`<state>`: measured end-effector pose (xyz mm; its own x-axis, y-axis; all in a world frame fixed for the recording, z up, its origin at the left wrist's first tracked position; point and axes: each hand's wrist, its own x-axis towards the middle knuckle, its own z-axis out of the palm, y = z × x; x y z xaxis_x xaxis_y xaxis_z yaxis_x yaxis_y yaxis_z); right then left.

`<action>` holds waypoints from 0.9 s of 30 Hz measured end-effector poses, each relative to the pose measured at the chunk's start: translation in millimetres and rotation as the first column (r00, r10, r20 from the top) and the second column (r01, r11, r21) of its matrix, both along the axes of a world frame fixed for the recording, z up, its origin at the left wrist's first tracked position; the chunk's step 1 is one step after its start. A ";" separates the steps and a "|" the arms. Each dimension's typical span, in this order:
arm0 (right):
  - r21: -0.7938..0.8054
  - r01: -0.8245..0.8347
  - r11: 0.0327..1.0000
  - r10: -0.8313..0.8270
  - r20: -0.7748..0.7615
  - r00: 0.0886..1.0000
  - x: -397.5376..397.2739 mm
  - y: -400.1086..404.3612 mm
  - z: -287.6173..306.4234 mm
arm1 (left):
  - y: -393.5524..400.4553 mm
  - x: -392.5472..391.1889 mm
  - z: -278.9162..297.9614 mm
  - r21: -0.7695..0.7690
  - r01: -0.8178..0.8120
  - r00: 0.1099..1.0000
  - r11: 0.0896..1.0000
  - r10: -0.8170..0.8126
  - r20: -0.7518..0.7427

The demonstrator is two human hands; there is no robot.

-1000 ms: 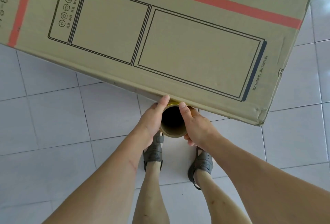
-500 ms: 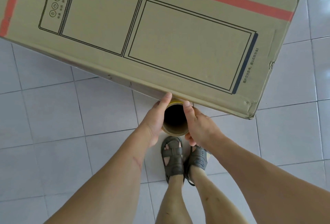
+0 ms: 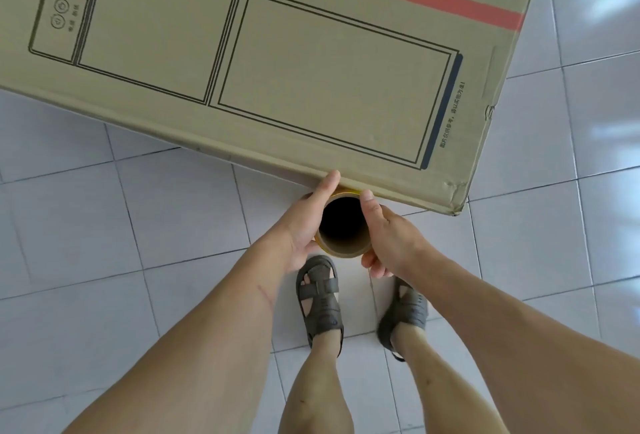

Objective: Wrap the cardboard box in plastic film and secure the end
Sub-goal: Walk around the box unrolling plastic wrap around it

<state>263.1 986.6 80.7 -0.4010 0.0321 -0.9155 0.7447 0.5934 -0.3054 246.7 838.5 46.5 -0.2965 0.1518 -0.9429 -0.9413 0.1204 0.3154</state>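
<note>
Cardboard box [image 3: 277, 63] fills the upper part of my view, lying long across the white tiled floor [image 3: 104, 225], with a printed appliance outline and a red stripe on the face toward me. I can make out no film on that face, though clear film would be hard to spot from up here; a thin glossy strip along the near lower edge may be film, I cannot say. My judgement is that the wrapping is at an early stage or running low along the side, with most turns and the securing of the end still to do.

Below it I see two bare legs in grey sandals [image 3: 320, 298], standing just short of the box.

The film roll [image 3: 343, 253] stands upright against the near edge, its hollow cardboard core open toward the camera. My left hand [image 3: 304, 225] grasps it from one side, thumb up against the box edge. My right hand [image 3: 388, 236] grasps the other side, fingers curled under.
</note>
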 end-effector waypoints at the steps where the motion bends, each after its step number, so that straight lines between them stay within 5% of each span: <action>1: 0.025 -0.042 0.999 0.043 -0.019 0.999 0.0 2.7 1.5 | 2.1 1.9 -0.7 0.028 -0.010 1.000 1.000 0.009 0.019; 5: 0.134 -0.220 0.966 0.228 -0.046 0.973 0.0 17.6 1.0 | 8.4 15.3 -4.6 0.131 -0.081 0.992 0.988 0.067 0.107; 11: 0.000 -0.044 0.999 0.044 0.043 0.998 8.4 37.5 -0.2 | 36.2 20.8 -4.4 -0.048 -0.100 0.994 0.994 0.097 -0.044; 19: 0.087 -0.278 0.957 0.285 -0.080 0.955 13.4 74.9 13.9 | 67.9 40.3 3.7 0.077 -0.157 0.986 0.985 0.152 0.068; 27: -0.024 -0.164 0.986 0.165 0.031 0.986 19.5 99.2 2.7 | 99.1 42.4 1.2 -0.027 -0.168 0.986 0.985 0.168 -0.015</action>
<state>282.6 1085.9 83.4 -0.3685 -0.0518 -0.9282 0.6473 0.7023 -0.2962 289.0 937.6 47.7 -0.3276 0.0726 -0.9420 -0.9448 -0.0300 0.3263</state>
